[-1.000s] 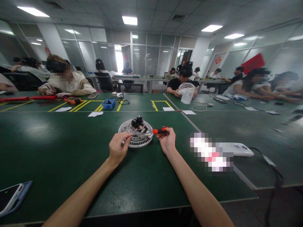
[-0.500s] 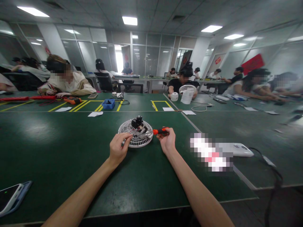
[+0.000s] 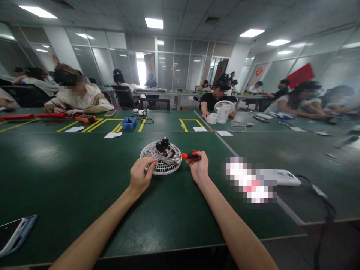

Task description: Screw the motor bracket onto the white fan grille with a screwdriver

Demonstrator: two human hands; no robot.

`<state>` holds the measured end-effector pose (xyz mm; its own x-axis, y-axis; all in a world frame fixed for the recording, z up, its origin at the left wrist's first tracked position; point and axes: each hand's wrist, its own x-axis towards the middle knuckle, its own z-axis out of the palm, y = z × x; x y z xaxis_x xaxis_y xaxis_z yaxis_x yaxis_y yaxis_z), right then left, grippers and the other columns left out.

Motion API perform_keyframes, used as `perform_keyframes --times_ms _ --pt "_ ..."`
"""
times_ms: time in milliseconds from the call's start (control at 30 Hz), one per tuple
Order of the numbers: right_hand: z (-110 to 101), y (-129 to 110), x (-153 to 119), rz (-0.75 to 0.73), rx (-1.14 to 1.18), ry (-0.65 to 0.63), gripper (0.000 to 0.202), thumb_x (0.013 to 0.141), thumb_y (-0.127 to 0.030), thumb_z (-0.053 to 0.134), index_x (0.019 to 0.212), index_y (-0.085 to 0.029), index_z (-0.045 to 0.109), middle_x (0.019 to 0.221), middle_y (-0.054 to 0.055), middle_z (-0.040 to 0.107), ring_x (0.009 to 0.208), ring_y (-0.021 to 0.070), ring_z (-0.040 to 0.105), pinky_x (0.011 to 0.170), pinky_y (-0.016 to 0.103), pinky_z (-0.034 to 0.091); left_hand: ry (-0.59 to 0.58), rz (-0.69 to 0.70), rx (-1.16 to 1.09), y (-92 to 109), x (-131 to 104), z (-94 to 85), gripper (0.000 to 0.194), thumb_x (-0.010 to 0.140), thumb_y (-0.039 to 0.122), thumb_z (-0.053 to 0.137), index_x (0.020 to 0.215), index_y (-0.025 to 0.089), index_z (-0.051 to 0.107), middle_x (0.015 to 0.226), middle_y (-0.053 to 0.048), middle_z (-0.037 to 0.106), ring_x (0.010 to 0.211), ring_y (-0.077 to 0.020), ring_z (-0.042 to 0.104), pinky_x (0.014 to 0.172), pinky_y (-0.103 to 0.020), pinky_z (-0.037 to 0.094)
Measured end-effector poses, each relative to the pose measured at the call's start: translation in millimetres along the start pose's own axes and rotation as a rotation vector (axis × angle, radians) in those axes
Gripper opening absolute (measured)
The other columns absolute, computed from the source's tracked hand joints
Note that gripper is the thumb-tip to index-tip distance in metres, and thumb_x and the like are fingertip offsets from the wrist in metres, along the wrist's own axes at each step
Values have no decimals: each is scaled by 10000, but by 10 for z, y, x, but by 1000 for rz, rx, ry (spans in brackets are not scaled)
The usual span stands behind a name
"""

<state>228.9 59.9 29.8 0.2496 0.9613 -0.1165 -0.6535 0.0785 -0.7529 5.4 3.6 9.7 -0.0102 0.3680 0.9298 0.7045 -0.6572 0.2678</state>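
A white fan grille (image 3: 164, 169) lies flat on the green table in front of me, with a black motor (image 3: 163, 144) and wires on top of it. My right hand (image 3: 199, 167) is closed round the orange and black handle of a screwdriver (image 3: 192, 155). Its thin shaft points left across the grille. At the shaft's far end, beside the grille's left edge, my left hand (image 3: 142, 173) has thumb and fingers pinched together. What sits between those fingertips is too small to make out.
A phone (image 3: 17, 234) lies at the lower left, and a white device (image 3: 288, 177) with a cable to the right. Farther off are a blue bin (image 3: 128, 123), papers (image 3: 113, 135) and an orange-black meter (image 3: 86, 119). Across the table a co-worker (image 3: 215, 99) handles white fan parts (image 3: 223, 114).
My hands, the screwdriver and the grille hold nearly the same position. Across the table, the co-worker's white parts have shifted, the small round one to the right beside the taller one.
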Motion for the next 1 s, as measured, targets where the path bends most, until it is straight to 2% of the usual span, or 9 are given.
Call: perform_keyframes --times_ms 300,533,733,1000 --pt "29 -82 -39 -7 -1 -50 144 681 -267 596 817 -219 605 662 -46 610 516 131 589 510 256 534 -45 -77 -41 -56 -25 1 114 964 236 630 955 171 723 905 -56 773 823 -163 727 816 -305 603" --pt "29 -108 -54 -86 -91 -129 214 653 -275 679 838 -223 584 640 -63 614 498 124 593 473 226 502 -63 -139 -47 -79 -38 12 152 972 268 609 952 165 719 904 -61 766 827 -169 726 835 -319 611" --pt "42 -66 -68 -87 -135 -145 261 636 -290 710 843 -223 565 623 -67 621 486 120 594 469 218 496 -54 -174 -47 -103 -32 -2 153 983 271 589 982 168 703 854 -32 739 718 -139 692 705 -267 582" --pt "47 -36 -108 -119 -171 -156 234 678 -287 713 853 -212 579 620 -77 629 472 93 583 486 203 485 -36 -224 -65 -154 -50 16 116 985 291 607 991 218 697 795 15 711 647 -136 664 631 -256 553"
